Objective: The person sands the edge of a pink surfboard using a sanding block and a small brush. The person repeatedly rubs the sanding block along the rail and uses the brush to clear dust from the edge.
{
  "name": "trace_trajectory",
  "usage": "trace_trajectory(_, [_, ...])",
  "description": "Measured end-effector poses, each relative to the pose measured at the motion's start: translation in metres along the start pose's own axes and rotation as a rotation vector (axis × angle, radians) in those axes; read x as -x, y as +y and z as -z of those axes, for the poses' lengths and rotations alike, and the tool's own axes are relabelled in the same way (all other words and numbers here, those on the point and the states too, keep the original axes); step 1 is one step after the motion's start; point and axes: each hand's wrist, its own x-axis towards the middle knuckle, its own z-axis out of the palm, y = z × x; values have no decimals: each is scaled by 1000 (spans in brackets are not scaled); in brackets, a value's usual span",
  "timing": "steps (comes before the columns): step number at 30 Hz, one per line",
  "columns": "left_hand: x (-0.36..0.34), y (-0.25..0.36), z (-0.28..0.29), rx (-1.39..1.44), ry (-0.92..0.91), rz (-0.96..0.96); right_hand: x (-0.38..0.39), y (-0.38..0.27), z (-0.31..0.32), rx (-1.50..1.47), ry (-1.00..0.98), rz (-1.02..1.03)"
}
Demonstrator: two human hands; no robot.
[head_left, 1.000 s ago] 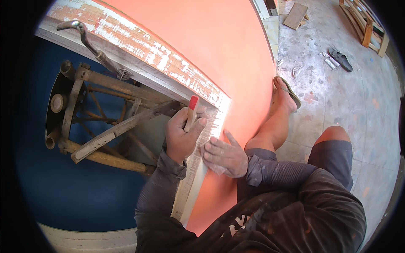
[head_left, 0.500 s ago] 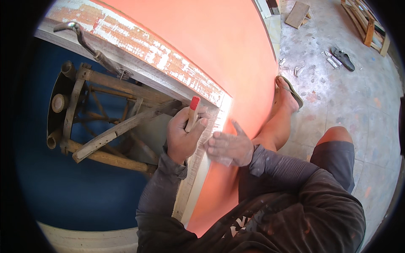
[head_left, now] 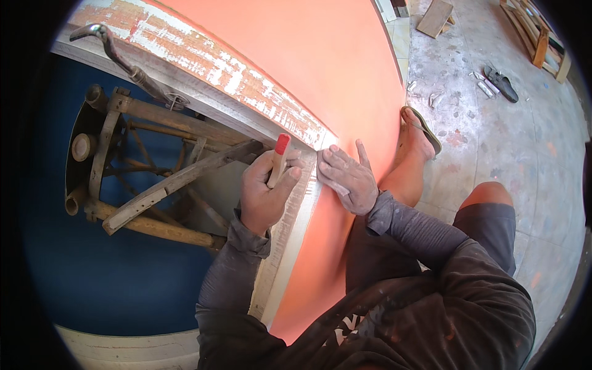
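My left hand (head_left: 256, 194) is closed around a wooden handle with a red end (head_left: 282, 148), which points up; its other end is hidden in the palm. Just to the right, my right hand (head_left: 353, 180) lies over the frame's corner with its thumb apart. Beneath these fingers shows the edge of a pale folded sheet (head_left: 333, 184), mostly covered by the hand. Under both hands runs a white-patched wooden frame (head_left: 280, 259), scraped and worn along its face. The frame borders a salmon-coloured wall (head_left: 296, 58).
A metal hook-shaped handle (head_left: 145, 80) sticks out from the frame's upper member. Beyond the frame, a structure of wooden poles (head_left: 157, 231) stands against dark blue. On the floor at right lie a dark shoe (head_left: 501, 85) and a board (head_left: 435, 17). Wooden framing (head_left: 536, 43) lies farther right.
My right hand has slid up along the frame to its corner, with the pale sheet under it. My left hand keeps its grip on the red-ended handle, and the view has shifted slightly.
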Motion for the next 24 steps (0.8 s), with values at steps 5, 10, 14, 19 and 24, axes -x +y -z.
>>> trace_trajectory(5, [-1, 2, -2, -20, 13, 6, 22, -48, -14, -164, -8, 25])
trace_trajectory(10, [1, 0, 2, -74, -19, -26, 19, -18, -13, -48, -36, 172])
trace_trajectory(14, [2, 0, -1, -2, 21, 17, -6, 16, 0, 36, 6, -140])
trace_trajectory(19, [-2, -2, 0, -45, 4, -5, 24, -36, -13, -125, -85, 65])
trace_trajectory(24, [1, 4, -2, 32, -8, 21, 1, -1, -1, -52, -15, 18])
